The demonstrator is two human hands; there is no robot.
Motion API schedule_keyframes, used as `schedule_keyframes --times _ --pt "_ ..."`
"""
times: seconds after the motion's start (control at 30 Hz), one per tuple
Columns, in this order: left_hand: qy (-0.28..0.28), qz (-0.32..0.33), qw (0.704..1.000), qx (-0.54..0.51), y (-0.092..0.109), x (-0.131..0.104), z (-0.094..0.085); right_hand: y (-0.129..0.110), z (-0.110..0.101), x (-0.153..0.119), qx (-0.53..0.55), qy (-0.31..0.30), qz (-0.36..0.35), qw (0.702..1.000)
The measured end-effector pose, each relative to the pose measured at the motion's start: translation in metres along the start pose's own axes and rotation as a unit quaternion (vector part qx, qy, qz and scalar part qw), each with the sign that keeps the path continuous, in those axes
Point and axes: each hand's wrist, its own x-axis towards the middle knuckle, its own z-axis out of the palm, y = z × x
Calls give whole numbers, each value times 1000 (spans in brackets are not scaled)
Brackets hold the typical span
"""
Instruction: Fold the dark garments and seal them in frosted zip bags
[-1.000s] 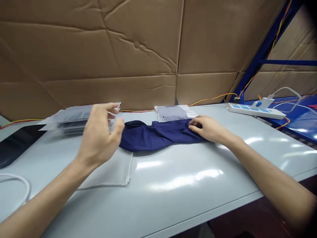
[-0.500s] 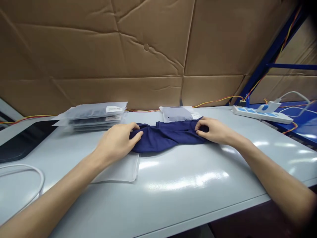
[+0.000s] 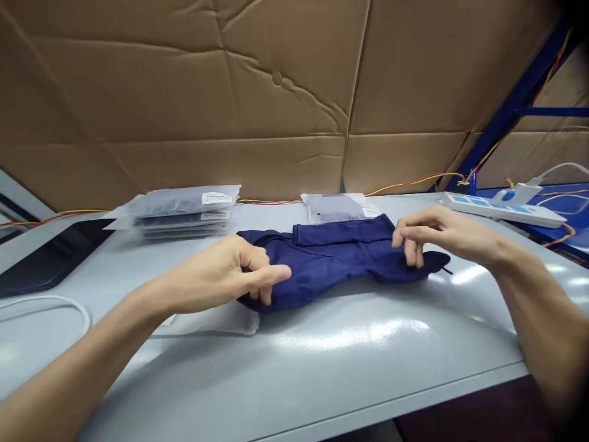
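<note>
A navy blue cloth [image 3: 331, 261] lies partly folded across the middle of the table, with a dark cord end at its right tip. My left hand [image 3: 234, 273] rests at the cloth's left end, thumb stretched out and fingers curled down on it, not gripping. Over the right end is my right hand [image 3: 432, 236], its fingers bent and apart, touching or just above the fabric. A translucent bag [image 3: 216, 322] lies flat below my left hand and partly under the cloth.
Behind on the left is a stack of labelled translucent packages [image 3: 184, 205]; another package [image 3: 340, 207] lies behind the cloth. A power strip [image 3: 506, 209] is at the right back. A black flat object [image 3: 59, 255] and white cable [image 3: 69, 301] are at left.
Both hands have loosened from pinching the cloth, and my right hand has moved right. The cloth is spread wider toward the front and right, its right tip now showing.
</note>
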Motion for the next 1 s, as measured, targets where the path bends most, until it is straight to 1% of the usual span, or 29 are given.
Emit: schedule_keyframes --times 0.03,0.07,0.1,0.17,0.23,0.27,0.3,0.33,0.37,0.43,0.5,0.53,0.6,0.73,0.8,0.87,0.93,1.0 --pt "-18 -7 1000 16 0 0 2 1 0 0 0 -10 20 1000" --pt "-14 -7 999 48 -1 0 4 1 2 2 -9 -10 35 999" --pt "10 0 996 88 -2 1 6 2 4 4 -26 1 43 999" --pt "99 26 981 166 -3 5 11 5 9 11 -69 52 40 995" --pt "203 55 955 208 -5 10 15 9 15 19 -115 123 14 986" --pt "245 65 942 220 -7 13 16 12 17 23 -139 156 -4 978" --pt "275 71 931 230 -10 16 17 15 20 26 -161 177 -26 970" --pt "288 73 924 241 -14 18 17 18 21 29 -180 188 -47 964" --pt "284 67 923 251 -18 20 17 21 23 31 -195 186 -65 961" --pt "236 36 934 265 -28 23 18 27 26 34 -215 160 -84 960" --pt "193 -2 943 271 -34 25 18 29 28 34 -227 134 -78 962" --pt "182 -18 945 272 -35 25 17 29 29 34 -229 124 -72 963" --pt "179 -41 944 275 -33 24 16 27 30 33 -226 108 -70 966" --pt "195 -80 931 298 -23 21 14 18 31 29 -207 72 -97 971" --pt "211 -63 921 323 -20 21 15 14 31 28 -195 56 -108 973" --pt "219 -1 915 337 -19 24 19 12 32 28 -185 48 -116 975" --pt "203 68 920 328 -19 27 24 11 32 27 -182 51 -123 974" --pt "168 102 932 306 -20 30 30 11 33 27 -181 64 -124 974"
